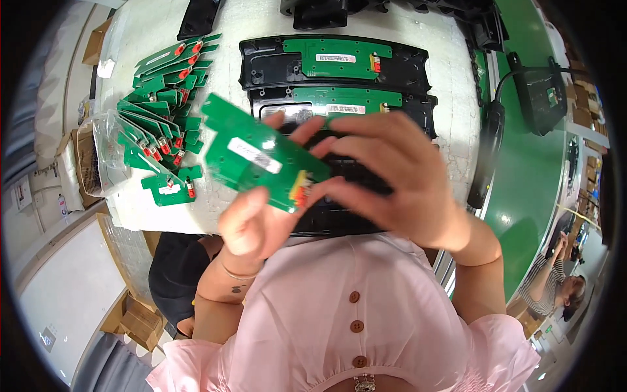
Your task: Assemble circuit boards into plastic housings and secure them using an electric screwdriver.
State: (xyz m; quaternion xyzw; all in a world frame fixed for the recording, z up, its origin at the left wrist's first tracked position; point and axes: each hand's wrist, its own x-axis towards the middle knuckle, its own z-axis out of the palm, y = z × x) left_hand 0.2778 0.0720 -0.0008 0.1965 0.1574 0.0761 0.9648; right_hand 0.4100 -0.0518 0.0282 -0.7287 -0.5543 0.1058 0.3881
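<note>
A green circuit board (pixel 225 171) with a white label and a red and yellow connector is held tilted in front of my chest. My left hand (pixel 251 225) grips it from below, thumb on the near edge and fingertips showing past the far edge. Fingers of my right hand (pixel 398 173) close on the board's right end beside the connector, slightly blurred. Behind my hands, black plastic housings lie in a column. The farthest housing (pixel 268 68) carries a fitted green board (pixel 359 50); the second housing (pixel 424 108) carries another board (pixel 372 96). My hands partly hide the nearer housings.
Several loose green boards (pixel 153 111) with red connectors are heaped on the left of the white padded table (pixel 450 124). A clear plastic bag in a carton (pixel 85 160) stands at the left edge. More black parts (pixel 320 14) lie at the far side. A person (pixel 555 281) sits far right.
</note>
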